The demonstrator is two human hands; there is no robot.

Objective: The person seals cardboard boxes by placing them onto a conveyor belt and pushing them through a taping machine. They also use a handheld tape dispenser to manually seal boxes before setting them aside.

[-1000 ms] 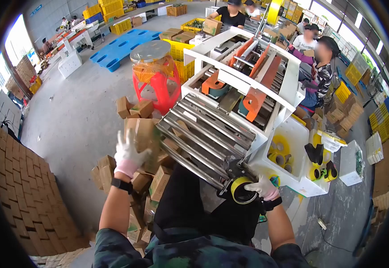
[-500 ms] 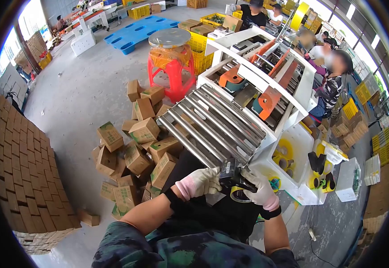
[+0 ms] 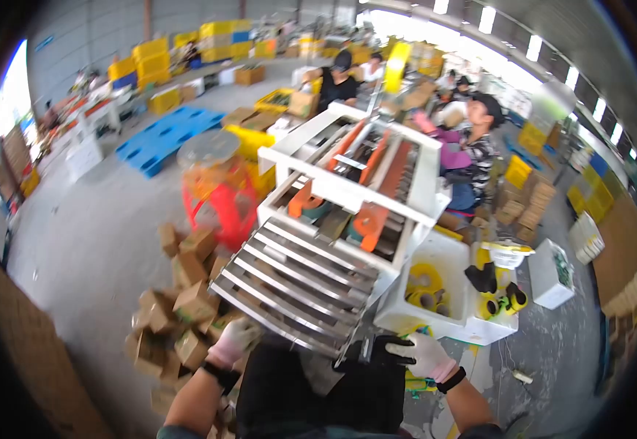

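With the right hand [image 3: 424, 356] wrapped around the black tape dispenser [image 3: 374, 350] at the near edge of the roller conveyor [image 3: 296, 282], and the left hand [image 3: 234, 340] too blurred to tell its grip, beside the carton pile [image 3: 179, 311], the work seems between boxes, calling for 1 carton set squarely on the rollers.

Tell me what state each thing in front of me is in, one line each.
Steel roller conveyor: attached to white taping machine.
Small cardboard boxes: heaped loose on floor.
Red plastic stool: upright, loaded on top.
Yellow tape rolls: lying in white tub.
Left hand: gloved, beside boxes, grip unclear.
Right hand: gloved, gripping black tape dispenser.
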